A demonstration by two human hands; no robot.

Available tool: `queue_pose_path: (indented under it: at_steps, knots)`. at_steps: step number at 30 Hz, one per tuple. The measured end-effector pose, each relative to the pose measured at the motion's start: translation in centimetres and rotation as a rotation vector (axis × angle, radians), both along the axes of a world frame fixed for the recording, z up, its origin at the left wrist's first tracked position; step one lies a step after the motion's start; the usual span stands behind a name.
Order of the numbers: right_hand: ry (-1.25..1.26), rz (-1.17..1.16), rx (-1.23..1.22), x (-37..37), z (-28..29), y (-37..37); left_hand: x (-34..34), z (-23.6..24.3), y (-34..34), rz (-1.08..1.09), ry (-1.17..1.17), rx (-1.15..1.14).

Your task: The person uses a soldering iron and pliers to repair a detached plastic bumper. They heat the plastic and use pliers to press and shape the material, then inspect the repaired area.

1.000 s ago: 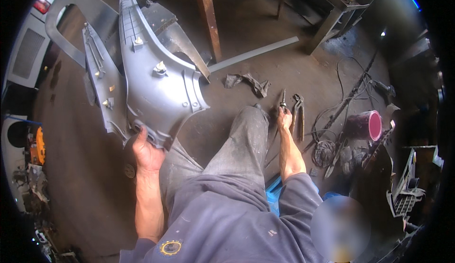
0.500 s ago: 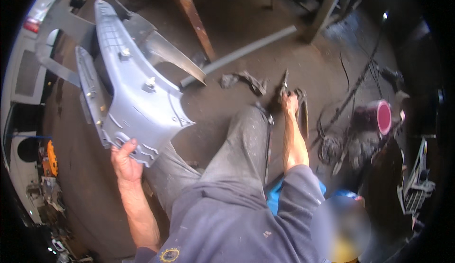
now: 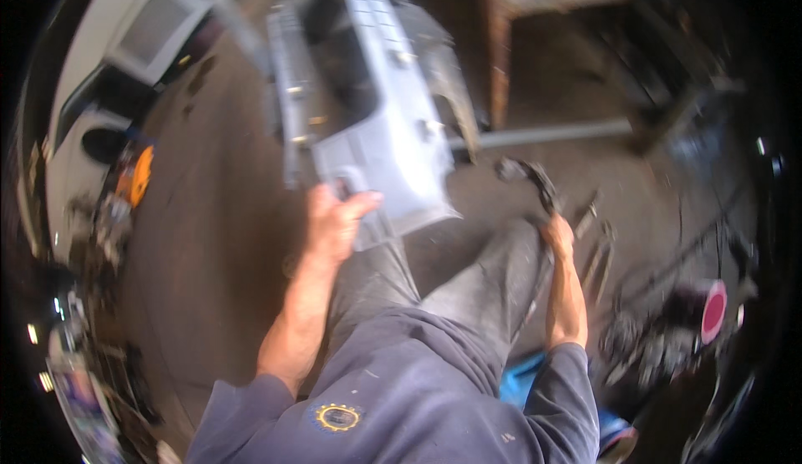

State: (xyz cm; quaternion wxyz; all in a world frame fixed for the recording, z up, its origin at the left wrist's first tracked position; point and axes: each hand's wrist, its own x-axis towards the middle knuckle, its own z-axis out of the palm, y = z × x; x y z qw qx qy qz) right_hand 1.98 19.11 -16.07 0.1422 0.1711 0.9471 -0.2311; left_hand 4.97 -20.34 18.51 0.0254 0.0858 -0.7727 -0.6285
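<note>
A silvery-grey moulded car trim panel (image 3: 393,159) with pale clips along its back slants up and away from me, blurred by motion. My left hand (image 3: 336,223) grips its near lower edge, thumb on top and the other fingers partly hidden. Beyond my right knee, my right hand (image 3: 558,235) is closed at the near end of a crumpled dark rag (image 3: 528,176). Just right of that hand, a few worn metal hand tools (image 3: 600,251) lie on the floor.
A rusty-legged stand (image 3: 499,63) rises ahead, with a long grey bar (image 3: 560,132) on the floor beside it. Behind the panel is a curved metal piece (image 3: 451,88). A pink-ended cylinder (image 3: 713,312) and dark cables lie at right; an orange part (image 3: 142,176) is at left.
My right hand has left the hand tools and moved left to the rag. My left hand still holds the trim panel. The whole view has shifted, so the surroundings appear farther right.
</note>
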Motion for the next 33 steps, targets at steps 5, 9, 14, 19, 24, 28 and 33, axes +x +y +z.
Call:
queue_pose_path:
  at_steps: [5,9,14,19,24,28,33]
  knots:
    - [0.169,0.273,-0.023,-3.0,-3.5,0.9,0.7,0.5,-0.6,-0.045,0.067,0.285]
    - [0.266,-0.014,-0.106,-2.8,2.5,0.4,0.5,-0.3,-2.7,-0.100,0.058,0.385]
    - [0.790,-0.624,-1.456,2.2,7.8,3.8,0.3,-0.5,-4.4,-0.160,0.048,0.293]
    - [0.674,-0.343,-1.694,7.8,18.4,-4.9,0.5,-0.8,-4.7,-0.178,0.078,0.259]
    - [0.694,-0.010,-1.326,8.9,23.5,-16.7,0.5,-1.2,-4.6,-0.207,0.093,0.253]
    - [1.068,0.457,-0.463,8.0,29.8,-22.9,0.8,-0.6,-4.6,-0.186,0.101,0.215]
    - [1.187,0.461,-0.200,7.6,29.4,-24.2,0.8,-0.2,-4.3,-0.167,0.114,0.232]
